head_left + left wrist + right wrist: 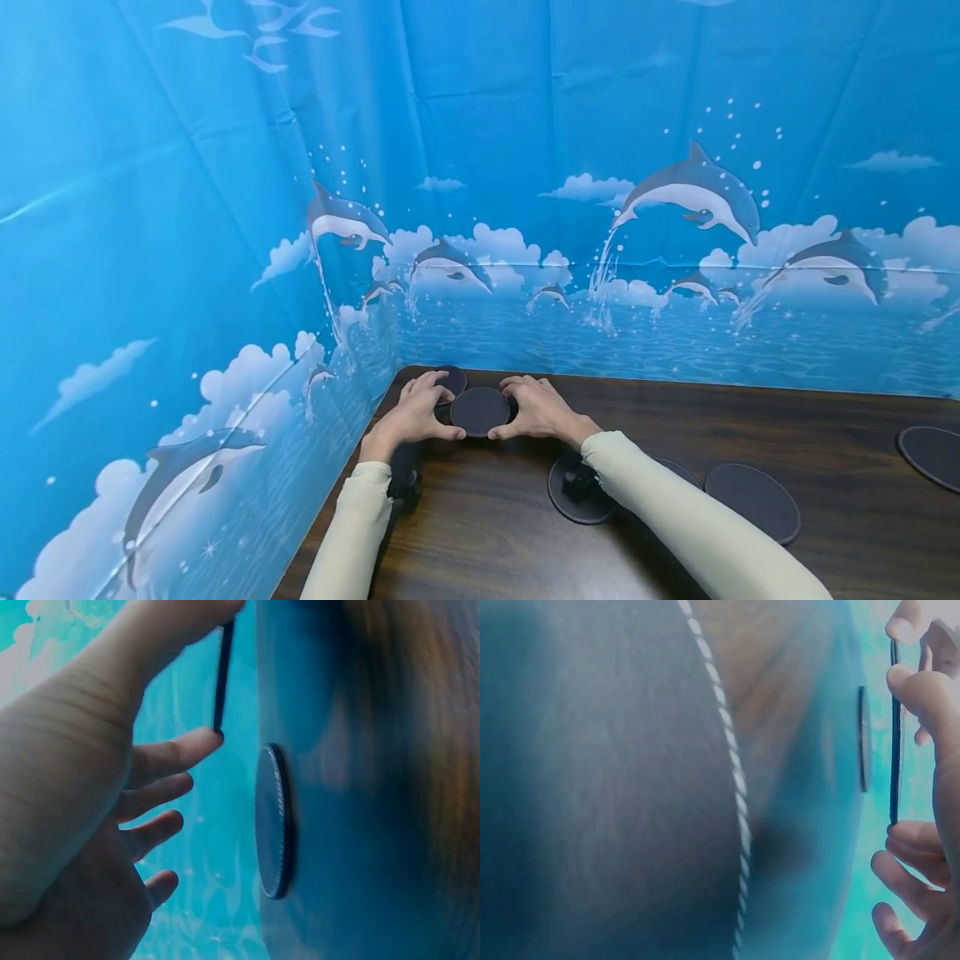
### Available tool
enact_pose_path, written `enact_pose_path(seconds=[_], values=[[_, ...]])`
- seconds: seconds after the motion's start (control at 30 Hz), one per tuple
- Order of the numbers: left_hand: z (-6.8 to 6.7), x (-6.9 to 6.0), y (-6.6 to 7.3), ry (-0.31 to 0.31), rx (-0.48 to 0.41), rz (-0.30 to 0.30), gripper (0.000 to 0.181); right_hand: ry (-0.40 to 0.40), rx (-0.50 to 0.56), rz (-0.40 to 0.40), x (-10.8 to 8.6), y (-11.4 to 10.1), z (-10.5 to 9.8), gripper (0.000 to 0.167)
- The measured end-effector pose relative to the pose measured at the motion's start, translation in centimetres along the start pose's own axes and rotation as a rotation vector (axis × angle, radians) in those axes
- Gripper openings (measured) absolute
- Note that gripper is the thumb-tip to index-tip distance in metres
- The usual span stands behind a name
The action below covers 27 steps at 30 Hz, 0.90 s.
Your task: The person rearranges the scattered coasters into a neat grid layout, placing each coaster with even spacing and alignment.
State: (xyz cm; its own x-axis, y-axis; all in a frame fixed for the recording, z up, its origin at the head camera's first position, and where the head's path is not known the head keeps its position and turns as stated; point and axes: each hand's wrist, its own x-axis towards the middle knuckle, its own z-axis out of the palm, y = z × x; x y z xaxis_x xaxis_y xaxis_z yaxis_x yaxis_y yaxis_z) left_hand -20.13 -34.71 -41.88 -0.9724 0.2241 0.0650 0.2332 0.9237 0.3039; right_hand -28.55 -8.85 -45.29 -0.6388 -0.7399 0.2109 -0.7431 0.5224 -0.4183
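A round dark coaster [480, 412] is held above the table between both hands. My left hand [414, 414] pinches its left edge, and my right hand [543, 410] pinches its right edge. In the left wrist view the coaster [223, 679] appears edge-on between thumb and index finger of the left hand [82, 780]. The right wrist view also shows it edge-on, a thin dark coaster [895, 750], with the right hand [937, 795] at its side. Another coaster [452, 380] lies at the table's back left corner, partly behind the left fingers.
On the wooden table [480, 533], one coaster [581, 504] lies under the right wrist, another coaster [753, 502] lies beyond the right sleeve, with one partly hidden between them. A further coaster [932, 456] is at the far right. A dolphin-printed curtain [480, 167] borders the table.
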Motion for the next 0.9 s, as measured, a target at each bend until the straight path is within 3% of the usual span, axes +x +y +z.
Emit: enact_pose_path(seconds=[0.23, 0.47, 0.67, 0.9], values=[[-0.2, 0.4, 1.5, 0.067, -0.051, 0.052, 0.066, 0.063, 0.065, 0.016, -2.0, 0.6, -2.4, 0.078], [-0.2, 1.0, 4.4, 0.136, -0.116, 0.149, 0.066, 0.18, 0.123, 0.017, -5.8, 1.0, -4.9, 0.079], [0.5, 1.5, 6.8, 0.121, -0.1, 0.206, 0.069, 0.242, 0.097, 0.016, -9.0, 1.7, -5.7, 0.082], [1.5, 1.3, 9.1, 0.101, -0.1, 0.228, 0.065, 0.28, 0.065, 0.006, -11.9, 2.2, -6.2, 0.082]])
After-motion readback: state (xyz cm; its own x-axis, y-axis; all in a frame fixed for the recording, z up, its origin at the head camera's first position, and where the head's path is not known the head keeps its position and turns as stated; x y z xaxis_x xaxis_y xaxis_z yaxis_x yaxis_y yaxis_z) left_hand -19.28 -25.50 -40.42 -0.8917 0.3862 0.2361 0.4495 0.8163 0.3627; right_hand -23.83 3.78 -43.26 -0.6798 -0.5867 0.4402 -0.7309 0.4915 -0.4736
